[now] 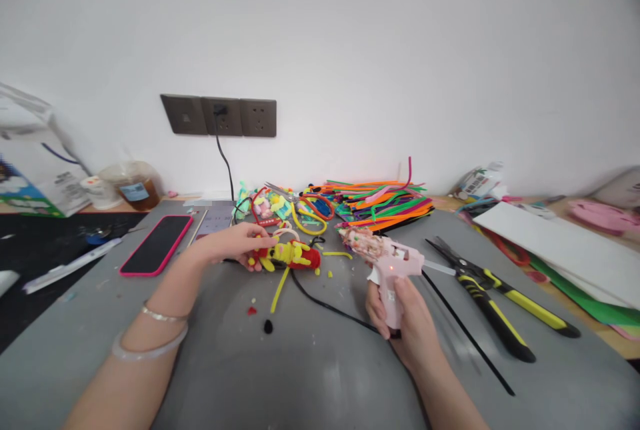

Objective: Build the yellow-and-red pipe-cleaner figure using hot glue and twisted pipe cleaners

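My right hand (pixel 413 313) is wrapped round the handle of a pink hot glue gun (pixel 395 269), held over the grey mat. A small orange light glows on its side, and a clear glue stick (pixel 439 267) pokes out of the back. The nozzle end points left and is crusted with residue. My left hand (pixel 245 243) has its fingers closed on the left end of a red and yellow pipe-cleaner figure (pixel 290 255), which lies on its side. A yellow pipe-cleaner piece (pixel 280 290) lies just below the figure. The fingertips are partly hidden.
Pliers-like cutters (pixel 493 297) and a black pipe cleaner (pixel 470 337) lie right. Behind are colourful pipe cleaners (pixel 385 207) and scissors (pixel 280 190). A phone (pixel 157 245) sits left. The gun's black cord (pixel 333 310) crosses the grey mat (pixel 240 377). Paper sheets (pixel 560 250) lie far right.
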A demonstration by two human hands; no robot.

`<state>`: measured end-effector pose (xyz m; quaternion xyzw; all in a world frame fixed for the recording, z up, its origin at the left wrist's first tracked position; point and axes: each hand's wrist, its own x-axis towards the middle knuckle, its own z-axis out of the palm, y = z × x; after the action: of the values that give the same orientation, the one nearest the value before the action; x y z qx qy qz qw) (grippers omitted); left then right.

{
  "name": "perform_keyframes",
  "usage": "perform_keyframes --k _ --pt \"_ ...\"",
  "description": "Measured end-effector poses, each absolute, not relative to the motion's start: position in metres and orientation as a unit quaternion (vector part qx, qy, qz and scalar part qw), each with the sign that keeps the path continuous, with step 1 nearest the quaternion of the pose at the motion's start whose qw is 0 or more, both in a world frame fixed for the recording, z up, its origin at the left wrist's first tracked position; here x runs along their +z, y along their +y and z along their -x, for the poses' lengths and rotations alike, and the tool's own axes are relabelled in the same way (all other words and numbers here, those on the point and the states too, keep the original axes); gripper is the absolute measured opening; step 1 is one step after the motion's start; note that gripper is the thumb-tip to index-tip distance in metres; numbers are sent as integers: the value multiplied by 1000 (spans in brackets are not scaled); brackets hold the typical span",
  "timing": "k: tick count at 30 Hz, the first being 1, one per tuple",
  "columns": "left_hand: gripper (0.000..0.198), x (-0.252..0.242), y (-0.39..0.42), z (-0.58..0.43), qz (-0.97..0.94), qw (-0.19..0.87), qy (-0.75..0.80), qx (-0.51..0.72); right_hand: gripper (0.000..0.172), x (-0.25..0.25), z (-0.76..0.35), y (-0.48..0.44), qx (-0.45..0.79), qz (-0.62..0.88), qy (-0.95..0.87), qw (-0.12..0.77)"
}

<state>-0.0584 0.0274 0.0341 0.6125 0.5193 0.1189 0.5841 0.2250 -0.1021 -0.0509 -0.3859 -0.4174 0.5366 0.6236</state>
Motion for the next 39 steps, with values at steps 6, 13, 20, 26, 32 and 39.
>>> perform_keyframes --k 6,13,20,26,32,39 --pt "48 34 30 67 -657 528 531 87 40 -47 -224 -102 536 383 -411 630" --pt "47 36 34 71 -710 464 520 98 42 -47 -224 -103 552 385 -403 620" --pt "44 33 36 76 -720 432 526 135 40 -46 -225 -101 561 397 -404 603" --pt "38 37 37 72 -719 406 526 205 37 -43 -223 -99 561 385 -415 604" --pt "37 44 34 65 -720 372 502 303 38 -26 -232 -90 596 395 -423 557" --pt "27 86 31 12 -821 316 369 301 41 34 -245 -64 604 458 -525 387"
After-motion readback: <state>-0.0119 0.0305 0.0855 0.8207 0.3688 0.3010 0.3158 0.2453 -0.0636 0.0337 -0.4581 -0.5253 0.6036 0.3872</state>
